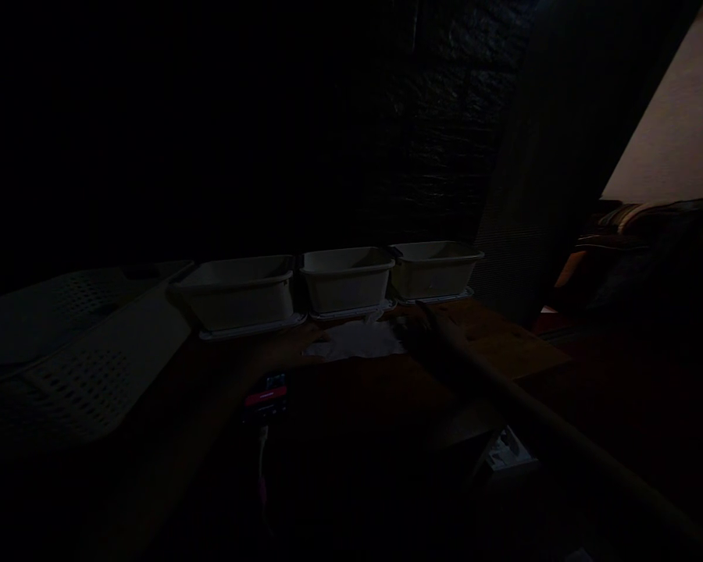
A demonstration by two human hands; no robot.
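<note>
The scene is very dark. A small white cloth or sheet lies on the wooden table, just in front of three white plastic bins. My left hand rests at its left edge. My right hand is at its right edge, with my forearm running in from the lower right. The fingers of both hands are lost in shadow, and I cannot tell whether either hand grips the cloth.
The left bin, middle bin and right bin stand in a row. A white perforated basket sits at the left. A small device with a red stripe and a cable lies nearer me. A white object is at the lower right.
</note>
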